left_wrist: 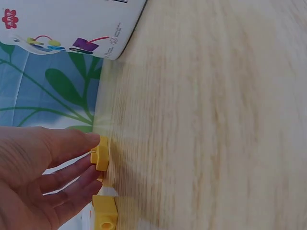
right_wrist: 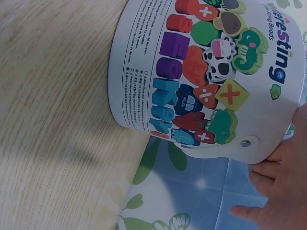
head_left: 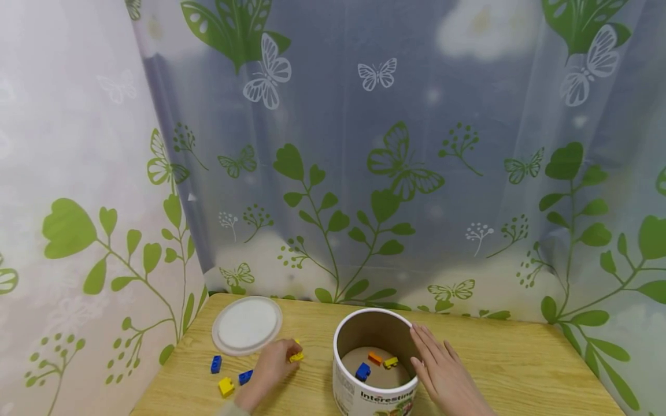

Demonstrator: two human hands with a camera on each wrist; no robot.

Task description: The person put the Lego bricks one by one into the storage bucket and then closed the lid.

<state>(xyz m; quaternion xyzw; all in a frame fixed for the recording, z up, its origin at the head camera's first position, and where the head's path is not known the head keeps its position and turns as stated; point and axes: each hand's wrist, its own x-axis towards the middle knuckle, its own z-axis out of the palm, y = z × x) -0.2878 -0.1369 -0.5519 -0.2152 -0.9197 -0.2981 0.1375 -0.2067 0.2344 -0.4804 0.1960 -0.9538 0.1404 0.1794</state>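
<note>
My left hand (head_left: 274, 365) is left of the white bucket, thumb and fingers pinching a small yellow toy brick (left_wrist: 101, 154) low over the table. Another yellow brick (left_wrist: 104, 212) lies close to these fingertips in the left wrist view. The round bucket (head_left: 346, 378) stands upright, printed with coloured shapes and the word "Interesting". Inside, on its floor, are a blue brick (head_left: 363, 371), an orange brick (head_left: 374, 358) and a yellow brick (head_left: 391, 362). With fingers nearly straight, my right hand (head_left: 442, 370) rests against the bucket's right rim.
A round white lid (head_left: 247, 325) lies at the table's back left. In front of it are two blue bricks, one at the left (head_left: 215, 364) and one by my left wrist (head_left: 245, 377), plus a yellow brick (head_left: 226, 387). A patterned curtain (head_left: 333, 173) hangs behind the wooden table (head_left: 520, 358).
</note>
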